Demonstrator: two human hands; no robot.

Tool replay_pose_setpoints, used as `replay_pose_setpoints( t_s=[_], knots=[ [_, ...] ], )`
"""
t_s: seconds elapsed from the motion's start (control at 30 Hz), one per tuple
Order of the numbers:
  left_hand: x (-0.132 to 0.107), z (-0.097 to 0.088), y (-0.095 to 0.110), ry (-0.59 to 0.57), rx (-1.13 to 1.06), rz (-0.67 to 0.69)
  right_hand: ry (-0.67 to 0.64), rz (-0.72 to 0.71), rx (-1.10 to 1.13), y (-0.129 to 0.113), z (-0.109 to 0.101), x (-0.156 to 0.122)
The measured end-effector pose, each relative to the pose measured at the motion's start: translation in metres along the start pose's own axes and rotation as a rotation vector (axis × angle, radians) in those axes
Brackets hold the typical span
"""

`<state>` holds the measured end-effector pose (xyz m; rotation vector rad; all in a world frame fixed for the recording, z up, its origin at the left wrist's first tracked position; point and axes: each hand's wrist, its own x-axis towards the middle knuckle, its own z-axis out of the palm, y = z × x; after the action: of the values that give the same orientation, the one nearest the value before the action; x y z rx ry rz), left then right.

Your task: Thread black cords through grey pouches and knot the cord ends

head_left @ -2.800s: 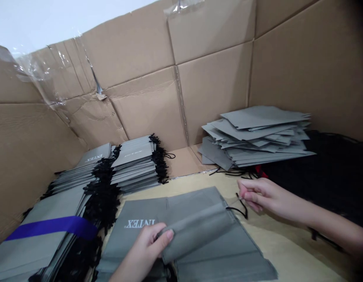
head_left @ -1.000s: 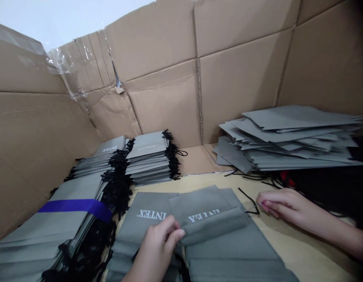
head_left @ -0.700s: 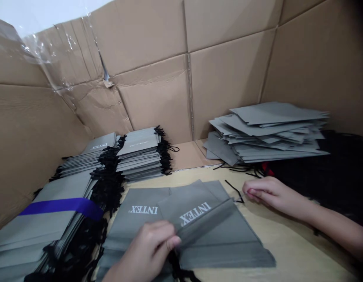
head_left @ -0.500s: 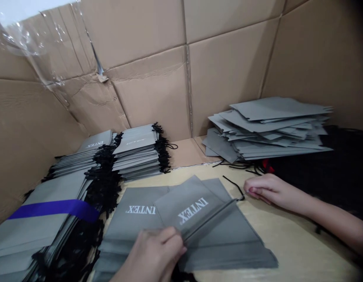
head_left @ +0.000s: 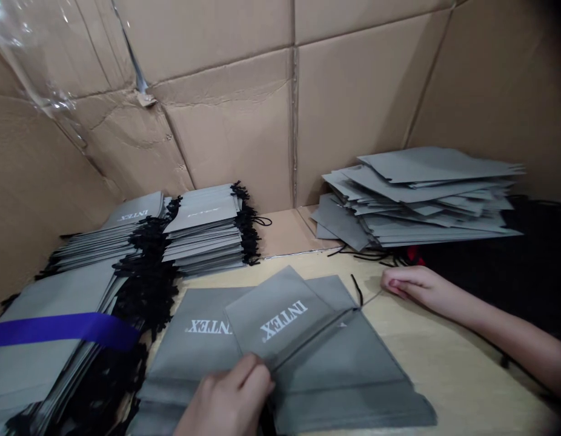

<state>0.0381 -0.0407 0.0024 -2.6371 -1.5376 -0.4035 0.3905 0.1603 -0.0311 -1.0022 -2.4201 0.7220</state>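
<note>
A grey fabric drawstring pouch (head_left: 280, 312) printed INTEX is tilted over other pouches. My left hand (head_left: 230, 393) is closed on its near edge, the fingertips partly hidden. My right hand (head_left: 410, 283), out to the right, pinches the end of a thin wire-like strand (head_left: 374, 297) that runs from the pouch's right corner. At that corner a short black cord (head_left: 357, 289) sticks up. Beneath lie more grey pouches (head_left: 348, 375), spread flat in an overlapping pile on the pale tabletop (head_left: 444, 363).
Stacked pouches with black cords (head_left: 203, 236) stand at the back left. A nearer left stack (head_left: 30, 375) carries a purple band (head_left: 62, 327). A loose heap of grey pouches (head_left: 426, 194) rests at the back right, beside a black mass (head_left: 480, 266). Cardboard walls (head_left: 235, 139) enclose the table.
The view has shifted slightly, and the piles at left sit further left. My right hand is further from the pouch corner, with more of the thin strand showing. My left hand keeps its grip.
</note>
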Motion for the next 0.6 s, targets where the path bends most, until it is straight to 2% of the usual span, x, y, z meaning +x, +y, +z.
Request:
replay_pose_setpoints(
  t_s=[0.1, 0.2, 0.4, 0.6],
  knots=[
    [0.003, -0.005, -0.004, -0.122, -0.205, -0.12, 0.003, 0.007, 0.0, -0.004, -0.001, 0.0],
    [0.001, -0.009, -0.015, -0.204, -0.346, -0.096, 0.015, 0.021, 0.004, -0.006, -0.004, -0.004],
    [-0.008, -0.01, -0.05, -0.16, -0.332, -0.076, 0.047, 0.051, -0.001, -0.004, -0.012, -0.009],
    [-0.016, -0.009, -0.063, -0.034, -0.337, -0.125, 0.055, 0.076, -0.047, -0.004, -0.02, -0.013]
  ],
)
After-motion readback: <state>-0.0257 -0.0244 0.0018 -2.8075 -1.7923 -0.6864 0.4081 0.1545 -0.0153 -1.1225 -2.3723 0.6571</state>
